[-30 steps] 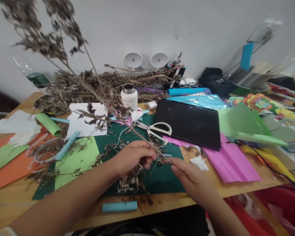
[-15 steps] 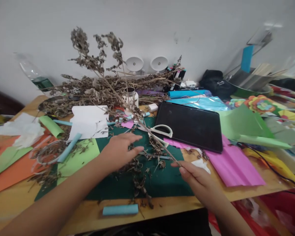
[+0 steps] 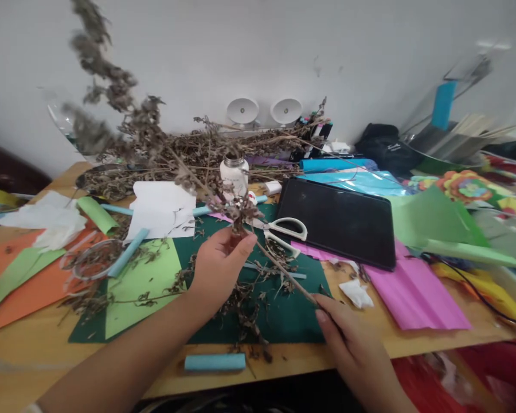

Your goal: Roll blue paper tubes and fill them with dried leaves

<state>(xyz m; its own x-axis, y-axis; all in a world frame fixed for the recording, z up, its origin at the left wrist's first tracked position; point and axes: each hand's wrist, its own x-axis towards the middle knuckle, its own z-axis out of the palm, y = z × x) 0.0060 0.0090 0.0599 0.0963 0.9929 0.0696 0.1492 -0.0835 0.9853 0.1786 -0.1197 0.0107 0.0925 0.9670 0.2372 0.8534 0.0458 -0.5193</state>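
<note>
A long dried branch with brown withered leaves slants from the lower middle up to the upper left. My right hand pinches its bare lower stem end above the dark green sheet. My left hand is closed round the stem higher up, where the leaves begin. Crumbled dry leaves lie scattered on the green sheet below both hands.
White-handled scissors lie beside a black tablet. A white bottle stands before a pile of dried branches. Coloured paper sheets, a pink one, blue paper rolls and a clear tape ring cover the wooden table.
My left hand, open over the loose leaves half a second ago, has closed round the stem higher up. The branch top has swung to the upper left. My right hand stayed on the stem end.
</note>
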